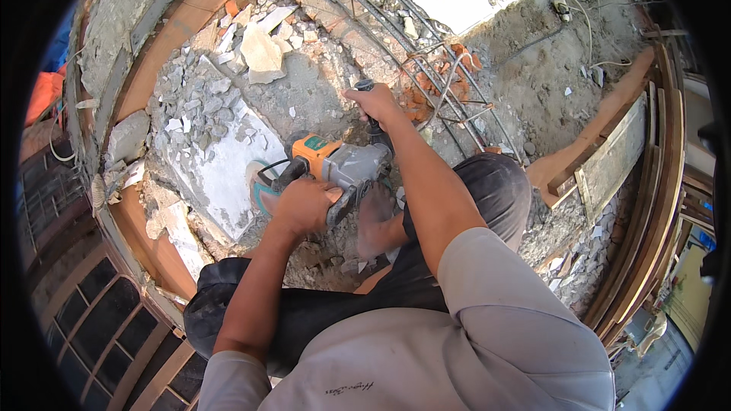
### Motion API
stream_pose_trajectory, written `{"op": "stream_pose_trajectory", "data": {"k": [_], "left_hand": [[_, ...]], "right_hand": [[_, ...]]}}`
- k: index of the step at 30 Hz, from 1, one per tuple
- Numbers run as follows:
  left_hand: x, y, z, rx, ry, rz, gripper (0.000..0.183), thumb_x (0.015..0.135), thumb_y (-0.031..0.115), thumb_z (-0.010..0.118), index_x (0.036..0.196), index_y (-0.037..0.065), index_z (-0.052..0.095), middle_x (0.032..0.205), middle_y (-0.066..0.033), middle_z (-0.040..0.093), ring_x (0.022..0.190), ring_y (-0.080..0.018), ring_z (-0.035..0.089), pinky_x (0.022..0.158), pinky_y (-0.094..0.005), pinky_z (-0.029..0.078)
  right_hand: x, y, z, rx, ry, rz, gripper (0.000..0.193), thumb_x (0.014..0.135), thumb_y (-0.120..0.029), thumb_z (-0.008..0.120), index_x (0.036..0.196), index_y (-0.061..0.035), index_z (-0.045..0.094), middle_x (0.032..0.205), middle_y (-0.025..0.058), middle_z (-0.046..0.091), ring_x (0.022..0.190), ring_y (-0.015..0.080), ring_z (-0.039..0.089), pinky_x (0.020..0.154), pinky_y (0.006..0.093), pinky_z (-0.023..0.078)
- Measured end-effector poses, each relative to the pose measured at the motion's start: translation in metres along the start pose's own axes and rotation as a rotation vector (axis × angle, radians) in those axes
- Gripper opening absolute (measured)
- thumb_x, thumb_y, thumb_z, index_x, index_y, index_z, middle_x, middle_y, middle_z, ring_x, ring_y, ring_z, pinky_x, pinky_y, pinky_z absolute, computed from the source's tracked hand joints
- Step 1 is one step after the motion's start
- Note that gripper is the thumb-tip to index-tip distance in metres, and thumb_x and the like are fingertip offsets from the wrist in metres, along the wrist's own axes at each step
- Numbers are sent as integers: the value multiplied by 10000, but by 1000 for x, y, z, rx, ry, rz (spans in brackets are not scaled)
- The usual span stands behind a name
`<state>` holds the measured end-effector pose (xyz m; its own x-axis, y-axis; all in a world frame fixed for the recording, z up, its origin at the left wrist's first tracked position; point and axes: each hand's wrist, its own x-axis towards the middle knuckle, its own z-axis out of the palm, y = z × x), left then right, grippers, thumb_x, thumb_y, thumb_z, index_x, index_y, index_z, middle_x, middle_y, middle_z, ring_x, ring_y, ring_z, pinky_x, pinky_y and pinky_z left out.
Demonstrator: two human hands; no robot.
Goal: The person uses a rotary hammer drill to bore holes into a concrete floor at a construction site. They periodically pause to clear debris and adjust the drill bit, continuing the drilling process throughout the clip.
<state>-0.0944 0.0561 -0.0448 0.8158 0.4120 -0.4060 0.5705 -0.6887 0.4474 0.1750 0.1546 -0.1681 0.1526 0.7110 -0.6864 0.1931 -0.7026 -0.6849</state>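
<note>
While the person crouches on rubble | left hand (302, 205) grip closed tight on grinder (335, 167) body | right hand (373, 103) grip closed tight on its side handle | disc on white slab (221, 175) by steel bars (449, 84)

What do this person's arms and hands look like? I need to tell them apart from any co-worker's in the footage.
Both forearms are bare from the upper arm down, below short light grey sleeves of a T-shirt. The left hand and right hand wear no gloves, and no watch, band or ring is visible. The shirt has a small dark script marking near the chest.
</note>
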Motion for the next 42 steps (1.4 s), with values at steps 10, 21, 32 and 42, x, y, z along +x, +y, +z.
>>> {"op": "stream_pose_trajectory", "data": {"k": [10, 21, 32, 42], "left_hand": [[-18, -3, 0, 25, -81, 16, 492, 704, 181, 858, 1181, 112, 757, 1139, -66, 766, 1026, -340, 754, 949, -446, 598], [27, -17, -5, 159, -161, 42, 320, 842, 147, 745, 1160, 114, 747, 1235, -103, 788, 1119, -323, 766, 984, -464, 589], [-44, 55, -51, 47, 39, -130, 445, 702, 134, 846, 1105, 64, 669, 1110, -151, 733, 1030, -435, 734, 917, -523, 603], [-157, 108, -170, 169, 180, -281, 384, 701, 181, 847, 1063, 81, 770, 1018, -113, 770, 915, -414, 749, 880, -516, 601]], "right_hand": [[-1, 13, 29, -43, 149, -23, 542, 826, -348, 820, 1120, 107, 787, 1189, 344, 787, 1141, 470, 777, 1022, 501, 607], [8, 1, -17, 97, 154, 160, 400, 828, -327, 872, 919, 53, 786, 915, 222, 807, 805, 297, 801, 755, 436, 622], [-44, -78, 17, -142, 106, -321, 655, 854, -477, 852, 1229, 52, 761, 1183, 316, 799, 1121, 443, 787, 964, 469, 625], [-102, -145, 65, 169, -294, -624, 563, 1066, -462, 740, 1246, 52, 594, 857, 101, 750, 819, 236, 744, 785, 417, 575]]}}
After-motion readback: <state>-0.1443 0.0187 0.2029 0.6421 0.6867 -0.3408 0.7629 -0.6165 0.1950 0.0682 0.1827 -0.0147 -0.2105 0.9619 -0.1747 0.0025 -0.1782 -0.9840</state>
